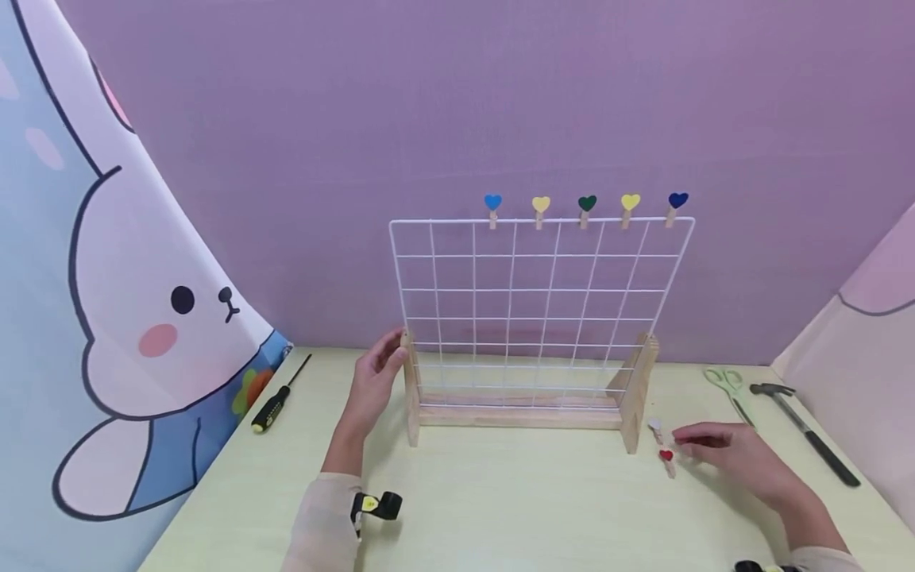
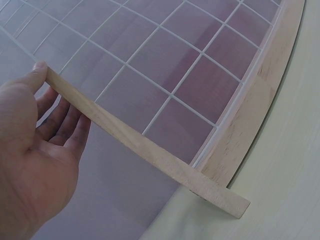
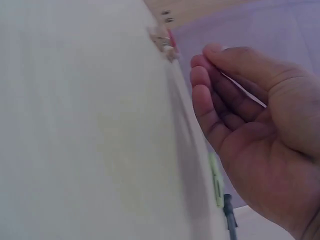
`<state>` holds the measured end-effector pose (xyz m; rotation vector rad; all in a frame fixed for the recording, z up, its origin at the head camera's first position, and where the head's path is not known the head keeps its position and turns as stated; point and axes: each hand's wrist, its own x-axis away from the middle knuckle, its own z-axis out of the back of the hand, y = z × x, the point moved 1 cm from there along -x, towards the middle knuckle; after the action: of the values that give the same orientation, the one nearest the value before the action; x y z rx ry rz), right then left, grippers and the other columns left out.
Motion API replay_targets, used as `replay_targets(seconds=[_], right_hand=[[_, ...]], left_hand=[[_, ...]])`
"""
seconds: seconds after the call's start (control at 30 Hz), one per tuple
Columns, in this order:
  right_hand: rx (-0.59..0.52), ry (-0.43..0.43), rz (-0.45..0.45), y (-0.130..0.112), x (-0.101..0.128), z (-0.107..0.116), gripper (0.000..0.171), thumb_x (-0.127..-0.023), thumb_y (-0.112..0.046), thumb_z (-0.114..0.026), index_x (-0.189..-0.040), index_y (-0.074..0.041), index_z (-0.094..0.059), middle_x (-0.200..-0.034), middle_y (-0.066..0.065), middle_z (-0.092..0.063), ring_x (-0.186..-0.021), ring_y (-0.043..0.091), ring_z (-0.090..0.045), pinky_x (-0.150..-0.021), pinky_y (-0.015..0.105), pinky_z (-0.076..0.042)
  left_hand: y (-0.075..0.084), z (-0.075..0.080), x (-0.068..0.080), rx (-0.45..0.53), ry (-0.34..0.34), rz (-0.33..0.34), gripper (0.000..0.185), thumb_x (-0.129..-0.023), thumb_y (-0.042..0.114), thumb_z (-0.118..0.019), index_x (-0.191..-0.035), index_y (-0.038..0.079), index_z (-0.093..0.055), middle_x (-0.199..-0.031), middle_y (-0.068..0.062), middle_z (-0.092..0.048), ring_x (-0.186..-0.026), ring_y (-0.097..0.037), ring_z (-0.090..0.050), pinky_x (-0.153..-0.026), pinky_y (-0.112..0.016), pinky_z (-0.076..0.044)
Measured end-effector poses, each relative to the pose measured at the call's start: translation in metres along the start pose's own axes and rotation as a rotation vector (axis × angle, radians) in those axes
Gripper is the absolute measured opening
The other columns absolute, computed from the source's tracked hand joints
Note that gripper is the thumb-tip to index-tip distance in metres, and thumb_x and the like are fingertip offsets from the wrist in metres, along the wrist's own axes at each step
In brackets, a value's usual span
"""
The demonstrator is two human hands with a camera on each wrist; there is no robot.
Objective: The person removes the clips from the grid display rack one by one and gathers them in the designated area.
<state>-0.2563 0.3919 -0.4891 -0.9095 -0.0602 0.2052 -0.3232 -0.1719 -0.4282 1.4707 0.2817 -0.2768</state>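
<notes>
My left hand (image 1: 373, 380) grips the upper end of the left wooden side post (image 2: 135, 142) of a white wire grid rack (image 1: 529, 318). Its thumb lies near the front edge, with the other fingers behind. Several wooden mini clothespins with coloured hearts, such as a dark green one (image 1: 587, 205), stand along the grid's top wire. Right of the rack, my right hand (image 1: 736, 457) hovers with loosely bent fingers beside two clothespins on the table. One bears a red heart (image 1: 666, 456), the other a white one (image 1: 655, 427). Nothing shows between its thumb and fingers in the right wrist view.
A screwdriver (image 1: 273, 408) lies at the table's left side. Light green scissors (image 1: 727, 388) and a hammer (image 1: 804, 429) with a black handle lie at the right. A purple cloth (image 1: 322, 159) hangs behind the table (image 1: 500, 508), and a rabbit-print cloth (image 1: 143, 262) at the left.
</notes>
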Motion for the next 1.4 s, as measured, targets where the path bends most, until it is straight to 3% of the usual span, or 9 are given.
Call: replay_targets(seconds=[0.23, 0.5, 0.67, 0.8, 1.0, 1.13, 1.27, 1.4], right_hand=[[0.054, 0.106, 0.032, -0.027, 0.005, 0.043, 0.035, -0.102, -0.022, -0.067, -0.131, -0.003, -0.068, -0.116, -0.023, -0.074, -0.102, -0.015, -0.064, -0.082, 0.006, -0.05], [0.126, 0.219, -0.008, -0.092, 0.002, 0.106, 0.043, -0.102, -0.037, -0.065, -0.138, -0.014, -0.065, -0.115, -0.038, -0.068, -0.103, -0.024, -0.054, -0.074, 0.004, -0.037], [0.065, 0.34, 0.051, -0.133, -0.002, 0.135, 0.034, -0.102, -0.027, -0.067, -0.134, -0.015, -0.069, -0.105, -0.045, -0.066, -0.101, -0.025, -0.056, -0.085, -0.002, -0.033], [-0.049, 0.385, 0.198, -0.165, -0.012, 0.148, 0.025, -0.099, -0.007, -0.068, -0.123, -0.009, -0.075, -0.102, -0.034, -0.074, -0.098, -0.017, -0.065, -0.09, -0.001, -0.038], [-0.385, 0.283, 0.486, -0.207, -0.029, 0.16, 0.028, -0.094, 0.017, -0.06, -0.115, 0.006, -0.073, -0.105, -0.005, -0.081, -0.098, 0.001, -0.074, -0.091, 0.005, -0.052], [-0.493, 0.247, 0.564, -0.236, -0.036, 0.163, 0.027, -0.093, 0.02, -0.059, -0.116, 0.011, -0.071, -0.105, 0.004, -0.081, -0.097, 0.008, -0.075, -0.093, 0.008, -0.054], [-0.448, 0.289, 0.513, -0.264, -0.041, 0.164, 0.025, -0.092, 0.014, -0.065, -0.116, 0.008, -0.073, -0.104, 0.001, -0.081, -0.095, 0.007, -0.075, -0.092, 0.006, -0.052], [-0.263, 0.354, 0.356, -0.287, -0.044, 0.164, 0.028, -0.093, 0.003, -0.072, -0.121, -0.002, -0.075, -0.101, -0.011, -0.081, -0.093, 0.0, -0.075, -0.09, 0.003, -0.049]], left_hand=[[-0.001, -0.001, 0.0, -0.01, 0.003, -0.007, 0.047, -0.106, 0.022, -0.059, -0.15, 0.007, -0.052, -0.141, -0.016, -0.06, -0.116, -0.005, -0.059, -0.102, -0.012, -0.05], [-0.001, 0.0, 0.0, -0.018, -0.002, -0.019, 0.047, -0.107, 0.021, -0.058, -0.15, 0.005, -0.051, -0.141, -0.019, -0.06, -0.114, -0.003, -0.059, -0.101, -0.011, -0.05], [-0.001, -0.001, 0.0, 0.001, -0.009, -0.005, 0.046, -0.106, 0.021, -0.058, -0.15, 0.007, -0.051, -0.14, -0.016, -0.06, -0.116, -0.005, -0.059, -0.102, -0.013, -0.05], [0.0, -0.001, 0.0, 0.007, -0.005, 0.003, 0.044, -0.107, 0.02, -0.058, -0.149, 0.007, -0.053, -0.14, -0.016, -0.061, -0.116, -0.006, -0.059, -0.103, -0.013, -0.05], [0.001, 0.0, 0.001, 0.0, -0.004, 0.002, 0.045, -0.107, 0.02, -0.057, -0.149, 0.006, -0.052, -0.141, -0.017, -0.06, -0.117, -0.005, -0.059, -0.103, -0.012, -0.05], [0.001, 0.0, 0.0, -0.003, -0.005, 0.004, 0.046, -0.107, 0.021, -0.058, -0.15, 0.007, -0.051, -0.142, -0.016, -0.059, -0.117, -0.005, -0.059, -0.103, -0.012, -0.05], [0.001, 0.0, 0.0, -0.007, -0.002, 0.01, 0.045, -0.107, 0.022, -0.058, -0.149, 0.008, -0.052, -0.142, -0.016, -0.06, -0.117, -0.006, -0.059, -0.103, -0.012, -0.05], [0.001, -0.001, 0.0, -0.005, 0.0, 0.006, 0.045, -0.107, 0.022, -0.058, -0.149, 0.007, -0.052, -0.141, -0.016, -0.06, -0.116, -0.005, -0.06, -0.102, -0.012, -0.05]])
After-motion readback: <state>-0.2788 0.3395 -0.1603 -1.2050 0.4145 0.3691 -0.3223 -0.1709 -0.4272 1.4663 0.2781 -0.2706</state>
